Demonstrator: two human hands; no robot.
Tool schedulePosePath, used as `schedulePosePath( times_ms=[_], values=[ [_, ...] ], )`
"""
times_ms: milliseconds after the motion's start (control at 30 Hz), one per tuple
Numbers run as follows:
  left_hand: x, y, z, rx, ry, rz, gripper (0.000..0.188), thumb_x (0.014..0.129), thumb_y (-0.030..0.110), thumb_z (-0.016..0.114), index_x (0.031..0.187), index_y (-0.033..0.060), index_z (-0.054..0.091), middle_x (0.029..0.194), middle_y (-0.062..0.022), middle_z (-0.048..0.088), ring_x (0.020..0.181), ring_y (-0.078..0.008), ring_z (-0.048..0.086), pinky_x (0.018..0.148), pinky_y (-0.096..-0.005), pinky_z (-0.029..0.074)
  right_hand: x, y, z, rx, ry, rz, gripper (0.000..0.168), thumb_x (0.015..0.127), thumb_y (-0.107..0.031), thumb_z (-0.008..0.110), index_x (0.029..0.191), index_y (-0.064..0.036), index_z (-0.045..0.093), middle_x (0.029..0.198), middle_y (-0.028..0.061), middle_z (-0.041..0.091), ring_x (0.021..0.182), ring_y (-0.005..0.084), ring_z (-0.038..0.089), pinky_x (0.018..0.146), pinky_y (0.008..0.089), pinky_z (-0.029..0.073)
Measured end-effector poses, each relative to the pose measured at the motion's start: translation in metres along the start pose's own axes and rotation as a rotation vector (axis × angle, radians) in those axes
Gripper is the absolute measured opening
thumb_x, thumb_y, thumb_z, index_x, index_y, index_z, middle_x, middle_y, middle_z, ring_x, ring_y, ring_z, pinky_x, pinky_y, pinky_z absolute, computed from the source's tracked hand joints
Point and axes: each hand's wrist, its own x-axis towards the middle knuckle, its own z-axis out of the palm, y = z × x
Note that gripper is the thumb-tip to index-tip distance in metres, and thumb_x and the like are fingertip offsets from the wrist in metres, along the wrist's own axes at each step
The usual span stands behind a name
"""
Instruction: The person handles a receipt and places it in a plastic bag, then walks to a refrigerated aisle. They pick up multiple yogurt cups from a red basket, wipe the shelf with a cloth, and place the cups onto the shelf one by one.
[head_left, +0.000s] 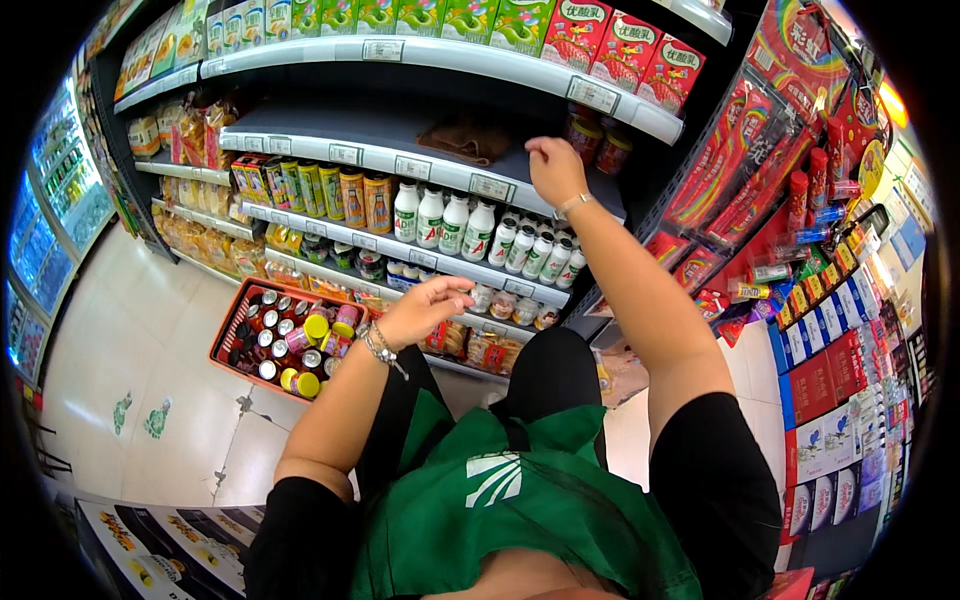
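Observation:
At the front edge of the dark middle shelf (352, 112), my right hand (556, 171) is raised with its fingers loosely bent and nothing visible in it. Just beyond it, at the shelf's right end, stand a few dark red and purple cans (613, 152). A crumpled brown cloth (465, 140) lies on that shelf, left of the hand. My left hand (429, 309) hovers lower, before the bottom shelves, thumb and fingers apart and holding nothing. On the floor to its left, a red plastic basket (225, 330) contains many cans, some with yellow lids (305, 384).
Drink cartons (420, 19) line the shelf above. Below are white bottles (442, 217), tall cans (365, 199) and packaged bread (450, 337). Hanging red packets (757, 165) and a stocked rack (832, 390) flank the right side. Printed boxes (172, 547) stand behind at left; glass-door fridges (64, 187) lie beyond.

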Motion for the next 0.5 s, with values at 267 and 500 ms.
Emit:
schedulePosePath(
  times_ms=[267,500],
  values=[
    [-0.021,-0.011,-0.016,-0.079,0.094,-0.059,0.034,0.092,0.010,0.049,0.126,0.0020,0.046,0.113,-0.0082,0.060,0.103,-0.0122,0.056,0.087,-0.0251,0.045,0.105,0.049,0.093,0.109,-0.516,0.878,0.043,0.090,-0.036,0.046,0.095,0.004,0.061,0.084,0.0183,0.065,0.062,0.0260,0.062,0.064,0.0372,0.049],
    [-0.028,-0.018,-0.035,-0.119,0.179,-0.066,0.034,0.091,0.008,0.052,0.124,0.0015,0.047,0.110,-0.0081,0.060,0.098,-0.0124,0.057,0.086,-0.0271,0.046,0.137,0.097,0.123,0.401,-0.839,1.085,0.020,0.075,-0.027,0.064,0.084,-0.013,0.054,0.052,0.0002,0.045,0.041,0.0102,0.038,0.042,0.0313,0.035]
  ],
)
